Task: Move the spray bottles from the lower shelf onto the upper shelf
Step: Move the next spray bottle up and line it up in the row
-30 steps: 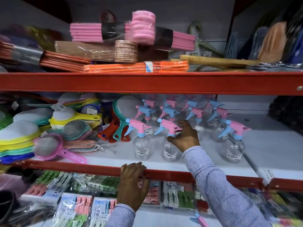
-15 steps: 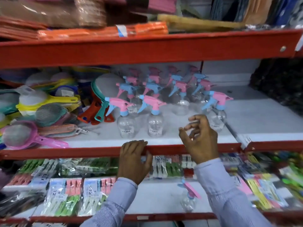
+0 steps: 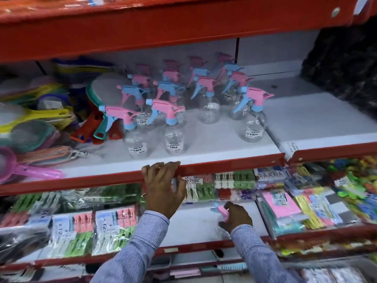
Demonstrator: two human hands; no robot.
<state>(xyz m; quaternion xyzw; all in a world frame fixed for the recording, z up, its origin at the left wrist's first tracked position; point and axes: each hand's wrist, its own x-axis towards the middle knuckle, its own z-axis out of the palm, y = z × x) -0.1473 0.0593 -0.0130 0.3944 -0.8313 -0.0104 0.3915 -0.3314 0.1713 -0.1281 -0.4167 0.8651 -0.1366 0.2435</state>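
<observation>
My right hand (image 3: 236,217) is down on the lower shelf (image 3: 195,227), fingers curled round a spray bottle (image 3: 221,211); only its pink trigger head shows above my knuckles. Clear body blurred, so whether the grasp has fully closed I can't be sure. Bottle looks upright, long axis vertical, nozzle pointing left. My left hand (image 3: 163,184) is hooked over the red front edge of the upper shelf (image 3: 234,166), fingers pressed on the lip. That edge lies straight above the bottle: must come out toward me before rising. Other spray bottles (image 3: 173,123) crowd the upper shelf; bare white space to their right. Peg packets (image 3: 206,188) hang behind.
</observation>
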